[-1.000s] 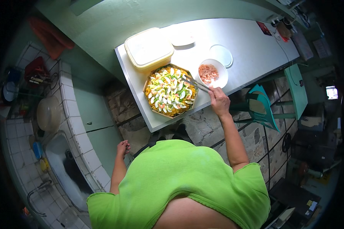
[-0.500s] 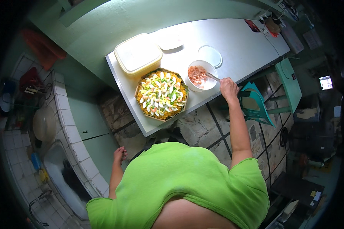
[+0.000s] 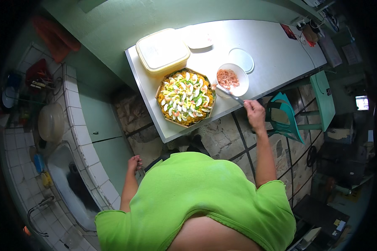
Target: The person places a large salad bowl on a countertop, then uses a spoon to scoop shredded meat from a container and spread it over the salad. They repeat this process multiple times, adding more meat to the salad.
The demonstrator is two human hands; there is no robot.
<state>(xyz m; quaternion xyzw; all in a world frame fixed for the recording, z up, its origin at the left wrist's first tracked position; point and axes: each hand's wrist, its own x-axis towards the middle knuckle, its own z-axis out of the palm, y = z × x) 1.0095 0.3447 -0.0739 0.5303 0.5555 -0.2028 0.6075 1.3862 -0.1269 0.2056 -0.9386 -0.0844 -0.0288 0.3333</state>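
Observation:
My right hand (image 3: pixel 255 113) is closed on the handle of a metal spoon (image 3: pixel 235 97). The spoon's far end reaches over the near-left rim of a round white bowl (image 3: pixel 241 88), with pinkish pieces at its tip. Inside the bowl lie small pink pieces like shrimp (image 3: pixel 227 78). Just left of the bowl is an octagonal tray (image 3: pixel 159 94) of orange-yellow food, topped with white egg wedges (image 3: pixel 187 98), chopped greens and pink bits. My left hand (image 3: pixel 135 162) hangs low beside my body with curled fingers, apart from the table and nothing visible in it.
On the white table (image 3: pixel 272 54) stand a lidded cream tub (image 3: pixel 162 49), a small white dish (image 3: pixel 200 39) and a round pale lid (image 3: pixel 241 60). A teal chair (image 3: pixel 289 117) is at the right. On the left are a tiled counter (image 3: pixel 83 136) and sink (image 3: pixel 67 180).
The spoon has come out of the bowl's contents and moved left over its rim toward the tray, carrying pink pieces. My left hand stays low; the view has shifted slightly.

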